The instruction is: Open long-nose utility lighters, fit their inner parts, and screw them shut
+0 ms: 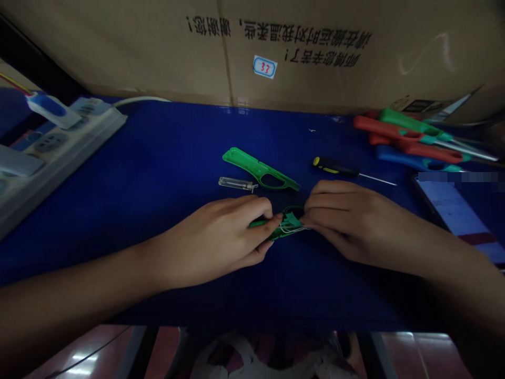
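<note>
Both my hands meet over a blue table top [165, 173]. My left hand [221, 237] is closed around a green plastic snipper half [286, 226] with a metal spring part showing between the hands. My right hand [347, 218] pinches the same piece from the right, fingers curled. Just behind the hands lie a second green plastic shell [260, 168] and a small clear metal-tipped piece [236, 183]. A black and yellow screwdriver [339, 168] lies to the right of them.
A white power strip [59, 142] with a plug sits at the left. Red, green and blue snippers [414, 139] are piled at the far right. A phone [457, 210] lies right. A cardboard box wall [276, 47] closes the back. The table's front edge is near.
</note>
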{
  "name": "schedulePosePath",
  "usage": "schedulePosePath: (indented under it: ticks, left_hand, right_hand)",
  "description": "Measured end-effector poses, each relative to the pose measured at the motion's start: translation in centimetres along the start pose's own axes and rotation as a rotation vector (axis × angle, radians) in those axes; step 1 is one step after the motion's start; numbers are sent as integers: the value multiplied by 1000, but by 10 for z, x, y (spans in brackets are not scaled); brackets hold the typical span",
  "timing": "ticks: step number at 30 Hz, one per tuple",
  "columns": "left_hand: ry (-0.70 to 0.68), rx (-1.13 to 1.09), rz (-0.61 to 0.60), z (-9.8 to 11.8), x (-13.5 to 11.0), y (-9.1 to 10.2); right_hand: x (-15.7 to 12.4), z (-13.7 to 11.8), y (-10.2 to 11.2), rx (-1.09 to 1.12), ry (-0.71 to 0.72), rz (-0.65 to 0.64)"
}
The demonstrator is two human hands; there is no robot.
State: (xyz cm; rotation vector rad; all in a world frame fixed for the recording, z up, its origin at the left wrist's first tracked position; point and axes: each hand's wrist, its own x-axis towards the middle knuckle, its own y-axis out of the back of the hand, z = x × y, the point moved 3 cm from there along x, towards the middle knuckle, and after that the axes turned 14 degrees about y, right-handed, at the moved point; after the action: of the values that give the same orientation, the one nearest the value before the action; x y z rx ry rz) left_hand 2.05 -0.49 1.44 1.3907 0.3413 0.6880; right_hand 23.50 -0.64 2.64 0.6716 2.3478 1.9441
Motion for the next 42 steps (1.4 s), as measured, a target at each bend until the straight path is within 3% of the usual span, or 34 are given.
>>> schedulePosePath:
  ticks: [9,20,29,35,42]
  left_hand:
    - [-29,29,1,0,-2,3]
    - [-26,61,-87,1,-2,4]
    - [-31,71,-147,1,-1,7]
    - [-62,114,-146,0,-2,11]
    - [-62,132,-129,-6,-1,11]
  right_hand:
    - [2,-11,-1,-275,110,-82]
    - [4,-8,-6,-129,108,-31]
    - [-7,6,11,129,-90,33]
    - [-19,7,14,202,-269,-122]
    - [-34,14,20,233,-424,-162]
